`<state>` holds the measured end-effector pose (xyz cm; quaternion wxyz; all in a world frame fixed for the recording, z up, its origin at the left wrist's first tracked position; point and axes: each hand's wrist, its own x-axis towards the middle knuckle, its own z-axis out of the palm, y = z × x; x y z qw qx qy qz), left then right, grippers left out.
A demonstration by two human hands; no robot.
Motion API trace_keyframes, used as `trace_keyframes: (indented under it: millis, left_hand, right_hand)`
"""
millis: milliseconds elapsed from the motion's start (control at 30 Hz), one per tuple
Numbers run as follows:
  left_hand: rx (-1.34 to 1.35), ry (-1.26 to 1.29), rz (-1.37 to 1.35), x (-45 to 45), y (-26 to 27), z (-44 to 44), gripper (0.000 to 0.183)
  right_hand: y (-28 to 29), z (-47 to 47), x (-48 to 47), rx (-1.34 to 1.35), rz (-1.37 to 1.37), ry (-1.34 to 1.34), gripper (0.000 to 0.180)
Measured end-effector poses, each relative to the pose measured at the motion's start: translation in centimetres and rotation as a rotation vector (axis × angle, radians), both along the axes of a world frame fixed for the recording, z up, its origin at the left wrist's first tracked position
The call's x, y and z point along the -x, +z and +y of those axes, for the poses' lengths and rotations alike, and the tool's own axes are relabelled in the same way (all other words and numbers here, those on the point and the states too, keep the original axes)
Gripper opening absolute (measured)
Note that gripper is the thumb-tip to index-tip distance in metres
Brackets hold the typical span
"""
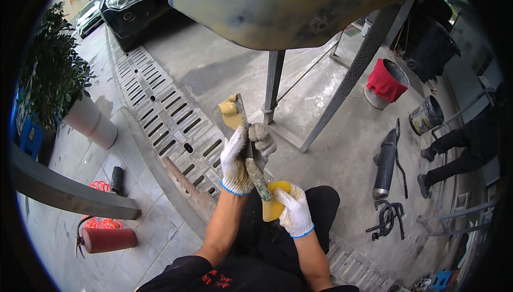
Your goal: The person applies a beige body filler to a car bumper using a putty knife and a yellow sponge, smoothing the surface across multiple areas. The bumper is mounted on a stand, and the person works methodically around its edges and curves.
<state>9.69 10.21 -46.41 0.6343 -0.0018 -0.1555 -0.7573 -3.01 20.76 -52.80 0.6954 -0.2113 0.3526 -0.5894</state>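
Observation:
Both my hands wear white knit gloves with blue cuffs. My left hand [236, 163] is closed around a putty knife [256, 177] with a stained handle; its wide blade points away from me and carries yellowish body filler [231, 112]. A third, dirtier glove shape lies against the far side of the knife, and how it is held cannot be told. My right hand [294, 209] pinches a yellow plastic spreader [275, 207] beside the handle's near end. Above the hands, a panel [256, 15] with patches of filler and primer rests over a metal stand [274, 83].
Steel legs [352, 75] rise from the floor ahead. A drain grate [160, 99], a potted plant [90, 121] and a fire extinguisher [108, 240] are at left. Buckets [426, 115], an exhaust muffler [386, 163] and black hoses [386, 220] lie right, near another person's legs [449, 151].

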Motion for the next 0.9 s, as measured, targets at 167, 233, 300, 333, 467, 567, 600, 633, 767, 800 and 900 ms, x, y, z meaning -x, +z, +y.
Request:
trace_keyframes:
  millis: [167, 233, 300, 333, 467, 567, 600, 633, 767, 800, 900]
  left_hand:
    - [-0.092, 0.000, -0.491, -4.3, -1.3, 4.0, 0.022]
    - [-0.143, 0.002, -0.670, -5.2, -1.9, 5.4, 0.022]
    - [-0.242, -0.003, -0.772, -5.1, -2.4, 6.3, 0.019]
    - [-0.211, -0.016, -0.814, -5.2, -2.7, 6.8, 0.015]
    - [-0.087, -0.069, -1.003, -5.3, -2.9, 7.4, 0.016]
    - [-0.102, -0.029, -1.065, -4.8, -2.2, 8.0, 0.015]
    - [-0.066, -0.033, -1.055, -4.7, -2.7, 8.0, 0.016]
    - [-0.028, -0.081, -1.056, -4.6, -3.1, 7.9, 0.015]
    - [0.058, 0.008, -1.122, -3.9, -2.8, 8.0, 0.013]
    - [0.042, 0.010, -1.119, -3.7, -2.4, 8.2, 0.013]
    - [0.035, 0.028, -1.106, -3.5, -2.3, 8.2, 0.016]
  right_hand:
    - [-0.6, -0.7, 1.2, -0.026, -0.009, -0.083, 0.019]
    - [-1.0, -1.2, 1.4, -0.051, -0.027, -0.104, 0.020]
    - [-0.3, -1.5, 1.4, -0.031, 0.038, -0.187, 0.017]
    - [0.5, -1.5, 1.4, 0.008, 0.087, -0.223, 0.016]
    - [4.4, -1.3, 0.7, 0.293, 0.435, -0.379, 0.018]
    - [6.4, -1.7, 0.2, 0.426, 0.621, -0.323, 0.022]
    - [6.7, -2.0, -0.3, 0.464, 0.693, -0.303, 0.021]
    - [6.9, -2.2, -0.7, 0.502, 0.765, -0.283, 0.021]
    - [7.3, -2.4, -1.6, 0.533, 0.820, -0.324, 0.019]
    - [7.1, -2.6, -1.5, 0.537, 0.806, -0.328, 0.018]
    - [7.0, -2.6, -1.6, 0.530, 0.800, -0.321, 0.017]
